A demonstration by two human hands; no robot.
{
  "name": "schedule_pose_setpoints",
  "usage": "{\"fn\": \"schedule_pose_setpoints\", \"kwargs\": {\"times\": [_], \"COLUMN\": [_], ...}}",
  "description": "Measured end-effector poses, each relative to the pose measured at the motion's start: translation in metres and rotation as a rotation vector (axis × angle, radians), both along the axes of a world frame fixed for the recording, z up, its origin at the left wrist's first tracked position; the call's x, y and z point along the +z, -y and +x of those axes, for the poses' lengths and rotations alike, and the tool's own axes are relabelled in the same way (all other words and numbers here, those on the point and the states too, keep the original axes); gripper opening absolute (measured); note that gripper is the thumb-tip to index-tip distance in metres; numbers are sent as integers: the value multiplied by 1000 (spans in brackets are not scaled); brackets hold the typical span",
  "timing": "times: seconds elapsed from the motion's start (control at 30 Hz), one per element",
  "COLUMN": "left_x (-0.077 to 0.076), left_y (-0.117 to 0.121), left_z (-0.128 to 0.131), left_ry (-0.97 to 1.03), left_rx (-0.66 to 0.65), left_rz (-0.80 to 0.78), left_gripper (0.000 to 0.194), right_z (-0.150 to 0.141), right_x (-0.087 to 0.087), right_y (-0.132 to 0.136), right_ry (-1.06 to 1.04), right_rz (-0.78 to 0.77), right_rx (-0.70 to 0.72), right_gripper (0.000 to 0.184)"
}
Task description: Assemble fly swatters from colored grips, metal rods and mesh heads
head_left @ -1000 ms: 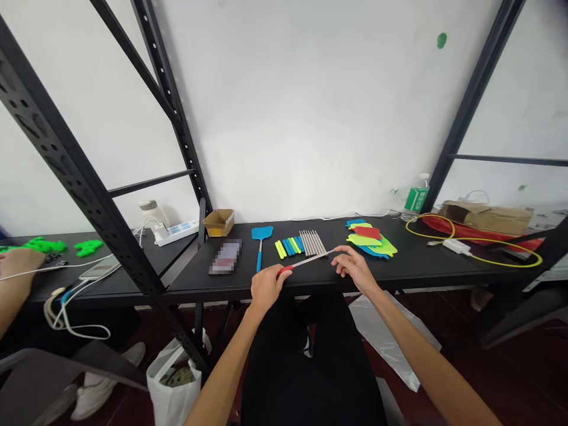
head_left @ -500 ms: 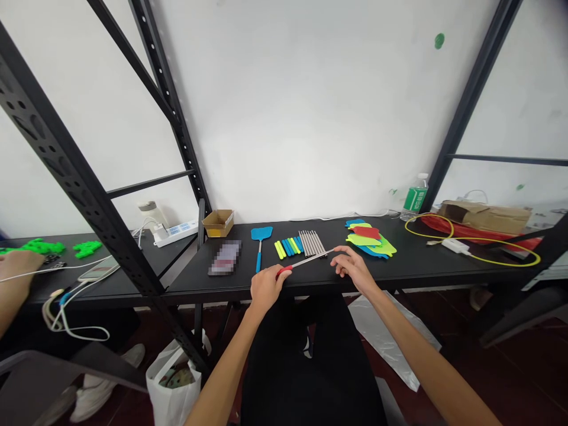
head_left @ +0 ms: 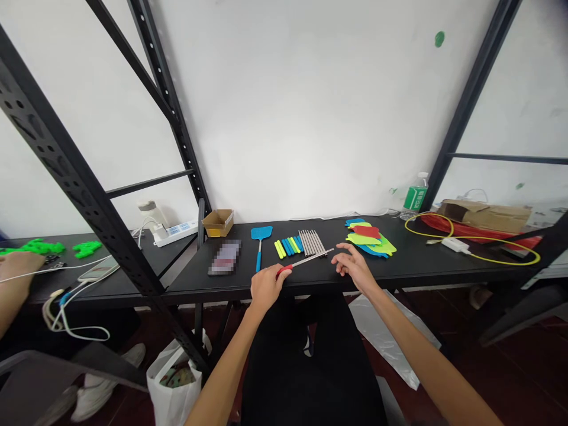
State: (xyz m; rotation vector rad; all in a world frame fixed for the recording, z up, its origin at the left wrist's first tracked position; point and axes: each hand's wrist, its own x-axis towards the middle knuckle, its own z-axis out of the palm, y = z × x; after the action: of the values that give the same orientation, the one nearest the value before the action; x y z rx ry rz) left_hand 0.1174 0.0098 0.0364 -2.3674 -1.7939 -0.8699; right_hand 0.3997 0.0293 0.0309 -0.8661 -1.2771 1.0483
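Note:
My left hand (head_left: pixel 266 288) is closed around the red grip of a fly swatter rod (head_left: pixel 310 258), whose silver shaft points right and slightly up with no head on its end. Just past that bare tip is my right hand (head_left: pixel 354 267), fingers apart and nothing in them. Behind the shaft lie several silver rods (head_left: pixel 312 242) in a row, beside yellow and blue grips (head_left: pixel 289 246). A pile of blue, yellow and red swatter heads (head_left: pixel 370 238) lies beyond my right hand. A whole blue fly swatter (head_left: pixel 261 239) rests left of the grips.
A phone (head_left: pixel 225 257) and a small cardboard box (head_left: pixel 218 223) are at the left of the black table (head_left: pixel 399 278). On the right stand a water bottle (head_left: pixel 415 196) and a yellow cable (head_left: pixel 501 239). Another person's hand (head_left: pixel 20 269) is at far left by green pieces.
My right hand's fingers have come off the rod's tip and opened slightly. My left hand keeps its hold on the red grip.

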Motion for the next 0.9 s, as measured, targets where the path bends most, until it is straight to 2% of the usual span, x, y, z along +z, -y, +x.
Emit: {"fn": "schedule_pose_setpoints", "kwargs": {"times": [0.13, 0.3, 0.63, 0.8, 0.9], "left_x": [0, -1, 3, 4, 4], "left_y": [0, -1, 1, 2, 2], "left_z": [0, 0, 1, 1, 1], "left_ry": [1, -2, -10, -10, -5], "left_rx": [2, 0, 3, 3, 0], "left_rz": [1, -11, -34, -46, -37], "left_gripper": [48, 47, 48, 49, 48], "right_z": [0, 0, -1, -1, -1], "right_x": [0, 1, -1, 2, 2], "right_y": [0, 0, 0, 2, 2], "right_ry": [-57, 55, -75, 63, 19], "right_rz": [2, 9, 4, 7, 7], "right_rx": [-27, 33, -47, 35, 11], "right_gripper": [43, 33, 51, 39, 43]}}
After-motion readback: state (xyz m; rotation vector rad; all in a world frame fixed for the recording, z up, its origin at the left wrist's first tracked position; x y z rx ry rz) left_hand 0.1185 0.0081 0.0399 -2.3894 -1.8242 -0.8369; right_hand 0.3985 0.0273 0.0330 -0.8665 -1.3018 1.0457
